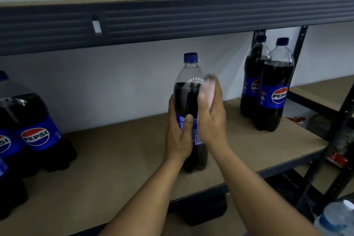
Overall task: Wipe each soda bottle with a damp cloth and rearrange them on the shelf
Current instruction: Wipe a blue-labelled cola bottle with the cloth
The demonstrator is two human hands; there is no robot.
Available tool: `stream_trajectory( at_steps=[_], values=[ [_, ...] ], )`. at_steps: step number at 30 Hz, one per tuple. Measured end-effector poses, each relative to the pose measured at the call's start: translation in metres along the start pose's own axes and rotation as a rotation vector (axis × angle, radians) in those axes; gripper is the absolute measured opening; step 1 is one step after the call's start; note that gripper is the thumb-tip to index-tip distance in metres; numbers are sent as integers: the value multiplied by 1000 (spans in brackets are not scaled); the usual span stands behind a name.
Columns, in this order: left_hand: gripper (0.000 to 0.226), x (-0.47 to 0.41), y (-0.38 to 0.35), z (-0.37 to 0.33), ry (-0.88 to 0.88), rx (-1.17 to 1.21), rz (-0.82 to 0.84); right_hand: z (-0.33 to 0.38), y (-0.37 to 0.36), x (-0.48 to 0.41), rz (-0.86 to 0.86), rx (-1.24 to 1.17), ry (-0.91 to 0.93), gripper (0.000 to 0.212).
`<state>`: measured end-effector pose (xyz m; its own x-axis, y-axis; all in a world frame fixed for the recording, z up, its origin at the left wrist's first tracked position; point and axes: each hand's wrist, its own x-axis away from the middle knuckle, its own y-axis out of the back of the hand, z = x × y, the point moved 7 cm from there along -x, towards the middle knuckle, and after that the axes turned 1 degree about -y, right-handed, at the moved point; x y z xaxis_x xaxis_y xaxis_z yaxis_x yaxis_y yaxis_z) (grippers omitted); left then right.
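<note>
A tall Pepsi bottle (188,90) with a blue cap stands upright on the brown shelf board (122,151), near the middle. My left hand (179,134) grips it round the blue label, thumb across the front. My right hand (211,119) holds a pale pink cloth (206,92) and presses it against the bottle's right side, just below the shoulder; the cloth is blurred. Two more Pepsi bottles (275,86) stand together at the right end of the shelf. Several larger Pepsi bottles (36,130) stand at the left end.
The dark metal beam of the upper shelf (191,19) runs across just above the bottle caps. A black upright post (333,140) stands at the right. A clear water bottle (339,220) sits low at the right, with red packages (337,159) behind the post.
</note>
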<state>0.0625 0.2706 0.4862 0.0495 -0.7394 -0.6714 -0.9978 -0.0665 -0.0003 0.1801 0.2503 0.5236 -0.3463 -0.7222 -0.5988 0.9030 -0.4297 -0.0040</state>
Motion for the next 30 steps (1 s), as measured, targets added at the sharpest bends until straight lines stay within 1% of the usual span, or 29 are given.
stream_trajectory(
  at_steps=[2,4,5,7,9,10,12,14,16,19,21,22,23,24,26,27,30],
  values=[
    [91,1,0,2,21,-18,-7,37,-2,-34,27,63,108,74],
    [89,3,-1,5,28,-20,-10,43,-3,-42,44,63,155,74],
    [91,2,0,5,26,-16,-12,33,-2,-34,36,37,138,72],
    [95,1,0,4,16,-28,-9,-8,0,2,15,-43,18,65],
    [96,1,-1,5,11,-45,-7,-51,-1,42,53,-136,-128,52],
    [98,1,-1,6,12,-55,-6,-66,-3,56,75,-174,-165,49],
    [100,0,0,3,11,-64,-8,-72,-5,60,91,-197,-206,49],
    [95,0,0,4,4,-59,0,-52,-3,34,56,-142,-216,58],
    [93,1,0,5,15,-49,-1,-14,-2,-6,34,-48,-151,67],
    [95,3,0,4,19,-39,-17,37,-3,-46,28,14,51,59],
    [98,3,-1,3,20,-35,-12,45,-3,-41,19,46,184,54],
    [98,2,-1,3,24,-35,-6,37,-3,-29,22,51,215,53],
    [96,2,-2,4,29,-38,0,20,-2,-15,21,46,196,55],
    [92,2,-2,6,27,-46,-1,-2,-2,1,20,24,126,60],
    [88,3,-1,9,24,-73,-25,-46,-2,35,32,-10,-69,70],
    [85,3,-1,10,24,-89,-37,-61,-2,49,36,-17,-123,72],
    [75,6,-3,14,33,-138,-59,-80,-4,67,60,-102,-153,56]
  ],
)
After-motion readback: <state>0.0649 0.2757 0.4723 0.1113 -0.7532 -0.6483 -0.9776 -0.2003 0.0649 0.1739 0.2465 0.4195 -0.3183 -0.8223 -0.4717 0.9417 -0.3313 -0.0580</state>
